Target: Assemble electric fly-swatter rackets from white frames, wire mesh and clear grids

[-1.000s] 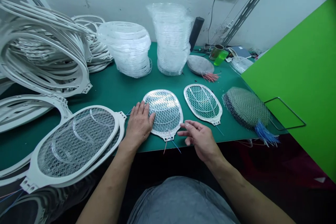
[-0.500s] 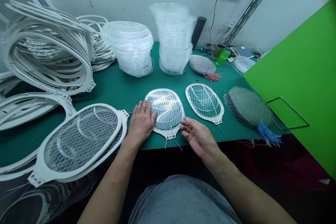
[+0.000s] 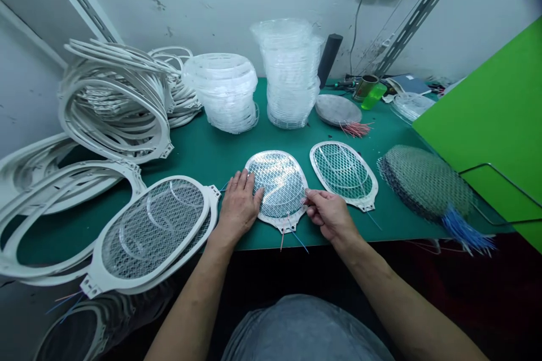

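A white oval electric fly swatter head (image 3: 277, 183) with a shiny metal mesh lies on the bench before me. A red and a blue wire stick out at its near tab. My left hand (image 3: 241, 202) lies on its left edge, fingers stretched out. At the opposite edge my right hand (image 3: 328, 211) is closed, thumb and forefinger pinching the rim. Just to the right lies a second mesh head (image 3: 344, 174) with a blue wire. Left of my left hand, finished-looking white frames with grey mesh (image 3: 154, 228) lie stacked and overlapping.
White oval frames (image 3: 114, 118) are piled at the left. Clear plastic rings stand in two stacks (image 3: 292, 79) at the back. Metal mesh sheets (image 3: 425, 180) with blue wires (image 3: 468, 230) lie right, beside a green panel (image 3: 495, 118). Farther back are a grey mesh stack (image 3: 337, 110) and red wires (image 3: 356, 129).
My right hand's fingers have closed onto the right rim of the swatter head. My left hand stays on the left edge. The whole view has shifted slightly.
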`<action>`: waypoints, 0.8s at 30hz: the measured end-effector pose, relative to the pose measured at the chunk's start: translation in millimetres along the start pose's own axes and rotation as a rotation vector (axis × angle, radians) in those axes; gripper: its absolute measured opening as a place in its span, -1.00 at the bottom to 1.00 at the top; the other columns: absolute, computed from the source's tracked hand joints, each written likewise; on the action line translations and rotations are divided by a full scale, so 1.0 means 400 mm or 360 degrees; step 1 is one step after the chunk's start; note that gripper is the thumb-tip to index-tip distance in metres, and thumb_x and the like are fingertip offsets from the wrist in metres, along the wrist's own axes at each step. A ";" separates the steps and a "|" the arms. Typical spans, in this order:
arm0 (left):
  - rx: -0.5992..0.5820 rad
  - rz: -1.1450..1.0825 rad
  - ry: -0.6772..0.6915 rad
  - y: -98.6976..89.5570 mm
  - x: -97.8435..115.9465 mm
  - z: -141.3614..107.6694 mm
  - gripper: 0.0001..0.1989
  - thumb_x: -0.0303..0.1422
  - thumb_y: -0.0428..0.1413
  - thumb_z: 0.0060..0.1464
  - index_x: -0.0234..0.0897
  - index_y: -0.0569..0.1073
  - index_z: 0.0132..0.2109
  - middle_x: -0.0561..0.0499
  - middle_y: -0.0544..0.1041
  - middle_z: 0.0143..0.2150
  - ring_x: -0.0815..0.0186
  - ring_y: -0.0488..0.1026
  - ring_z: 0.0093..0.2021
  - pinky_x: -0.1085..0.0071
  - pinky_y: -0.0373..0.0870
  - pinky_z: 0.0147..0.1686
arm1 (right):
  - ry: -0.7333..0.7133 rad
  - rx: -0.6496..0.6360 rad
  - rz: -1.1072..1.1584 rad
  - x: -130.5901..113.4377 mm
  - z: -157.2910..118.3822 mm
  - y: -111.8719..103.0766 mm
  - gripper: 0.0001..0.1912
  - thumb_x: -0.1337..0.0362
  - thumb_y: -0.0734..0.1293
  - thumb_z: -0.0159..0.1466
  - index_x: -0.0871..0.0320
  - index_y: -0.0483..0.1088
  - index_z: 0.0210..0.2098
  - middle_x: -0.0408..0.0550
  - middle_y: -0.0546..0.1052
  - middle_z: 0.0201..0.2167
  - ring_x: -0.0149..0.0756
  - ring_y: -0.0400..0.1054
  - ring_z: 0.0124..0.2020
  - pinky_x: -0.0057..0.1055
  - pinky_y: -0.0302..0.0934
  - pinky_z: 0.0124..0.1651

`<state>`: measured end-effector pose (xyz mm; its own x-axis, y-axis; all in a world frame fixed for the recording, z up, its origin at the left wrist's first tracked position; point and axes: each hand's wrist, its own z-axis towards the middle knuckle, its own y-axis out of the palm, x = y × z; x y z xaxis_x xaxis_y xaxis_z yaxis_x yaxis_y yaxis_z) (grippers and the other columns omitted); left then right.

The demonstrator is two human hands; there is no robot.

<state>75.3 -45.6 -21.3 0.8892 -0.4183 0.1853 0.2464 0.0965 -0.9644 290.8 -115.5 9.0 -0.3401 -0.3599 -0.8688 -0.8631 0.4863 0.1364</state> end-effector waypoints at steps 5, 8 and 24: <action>0.0009 -0.0011 0.0005 -0.002 -0.002 -0.001 -0.42 -0.13 -0.12 0.42 -0.45 0.30 0.37 -0.34 0.24 0.45 -0.10 0.14 0.46 -0.06 0.14 0.39 | -0.0105 0.0033 -0.0224 -0.012 0.029 0.007 -0.61 0.06 0.57 -0.01 0.19 0.48 -0.35 -0.21 0.42 -0.67 -0.47 0.18 -0.73 -0.56 -0.09 -0.73; 0.0039 -0.0072 -0.0018 -0.009 -0.003 -0.004 -0.38 -0.09 -0.13 0.43 -0.45 0.24 0.41 -0.36 0.16 0.48 -0.08 0.12 0.48 -0.03 0.17 0.39 | -0.0225 0.0001 -0.0306 0.000 0.053 0.002 -0.63 0.08 0.55 0.01 0.17 0.48 -0.32 -0.25 0.39 -0.69 -0.44 0.19 -0.72 -0.52 -0.02 -0.70; 0.0049 -0.0230 -0.0052 -0.005 -0.020 -0.006 -0.42 -0.16 -0.21 0.46 -0.41 0.18 0.44 -0.27 0.22 0.47 0.06 0.12 0.48 0.03 0.14 0.41 | -0.0602 -0.0142 -0.0680 0.010 0.069 -0.031 -0.63 -0.03 0.43 0.21 0.15 0.49 -0.21 -0.27 0.33 -0.70 -0.35 0.25 -0.67 -0.41 0.13 -0.57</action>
<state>66.6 -44.7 -21.2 0.8556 -0.4004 0.3280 0.3837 0.0652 -0.9212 310.5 -101.1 -9.4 0.1886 -0.1918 -0.9631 -0.9283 0.2851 -0.2386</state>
